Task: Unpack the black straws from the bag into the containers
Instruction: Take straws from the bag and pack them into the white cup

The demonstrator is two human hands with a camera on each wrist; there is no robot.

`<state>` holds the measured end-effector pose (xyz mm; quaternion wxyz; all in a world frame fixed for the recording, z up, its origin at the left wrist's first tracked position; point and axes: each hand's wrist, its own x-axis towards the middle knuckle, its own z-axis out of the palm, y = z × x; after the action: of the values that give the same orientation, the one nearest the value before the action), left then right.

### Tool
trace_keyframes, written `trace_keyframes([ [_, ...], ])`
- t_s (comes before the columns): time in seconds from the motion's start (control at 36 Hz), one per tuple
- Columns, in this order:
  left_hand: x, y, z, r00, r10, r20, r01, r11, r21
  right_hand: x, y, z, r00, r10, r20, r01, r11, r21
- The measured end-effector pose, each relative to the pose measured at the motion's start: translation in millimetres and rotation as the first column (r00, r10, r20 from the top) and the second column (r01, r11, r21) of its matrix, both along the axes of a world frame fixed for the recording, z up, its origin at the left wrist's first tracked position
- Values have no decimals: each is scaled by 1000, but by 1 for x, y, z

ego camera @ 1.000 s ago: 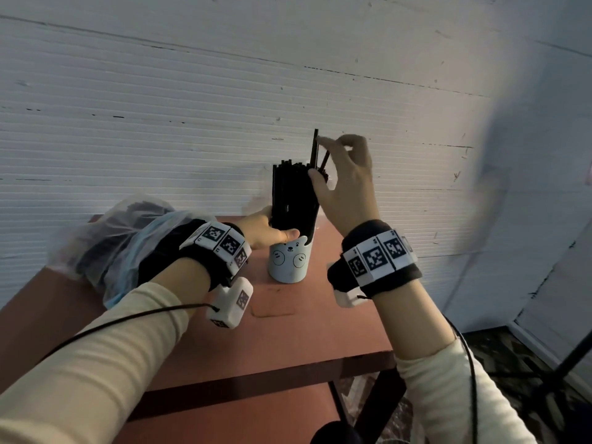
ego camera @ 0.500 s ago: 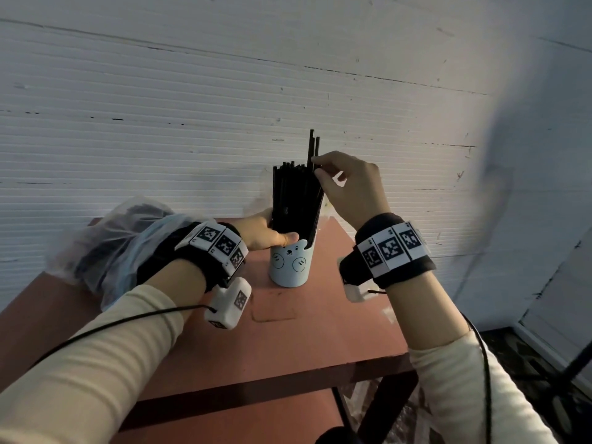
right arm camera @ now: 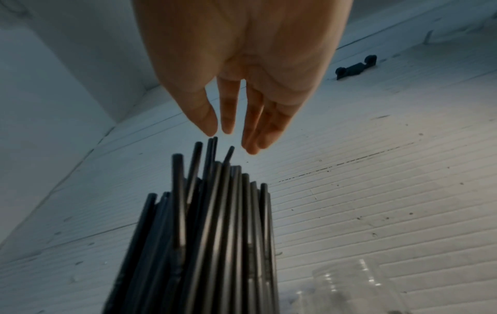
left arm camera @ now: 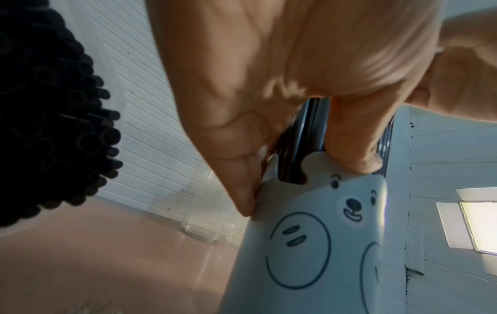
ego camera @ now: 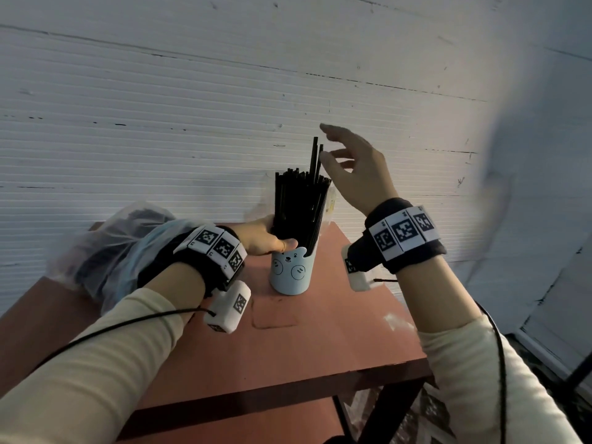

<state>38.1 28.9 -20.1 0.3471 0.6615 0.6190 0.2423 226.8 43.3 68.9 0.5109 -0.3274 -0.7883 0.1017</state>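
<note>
Task looked well along, not done. Blue bear cup [ego camera: 290, 272], center of the head view, was packed with black straws [ego camera: 299, 206]; a few stood taller than the rest. The plastic bag [ego camera: 105, 248] at mid-left still showed dark straws inside, so more looked left to unpack. Clear jars [left arm camera: 201, 221] behind the cup looked unfilled. Left hand [ego camera: 261, 237] gripped the straw bundle at the cup's rim. Right hand [ego camera: 355, 168] held nothing, fingers straight, just above-right of the tallest straw tips, apparently not touching.
</note>
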Motion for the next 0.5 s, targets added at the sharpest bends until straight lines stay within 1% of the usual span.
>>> trace_keyframes([
  [0.11,-2,1,1,1000,-6,24,7,1000,-9,-7,2,5,997,72,-20,-73,995,-71],
  [0.25,-2,-1,0,999,-6,37,6,1000,-2,-13,-1,3,988,102,-117,-108,993,-46],
  [0.33,-2,0,0,999,-11,34,10,1000,4,-11,-2,0,983,89,-162,-100,993,-59],
  [0.39,-1,-1,1,999,-18,38,18,1000,11,-9,-1,1,985,70,-158,-81,994,-69],
  [0.5,2,-3,3,998,-31,47,30,999,34,-6,1,6,993,55,-104,-65,993,-101],
])
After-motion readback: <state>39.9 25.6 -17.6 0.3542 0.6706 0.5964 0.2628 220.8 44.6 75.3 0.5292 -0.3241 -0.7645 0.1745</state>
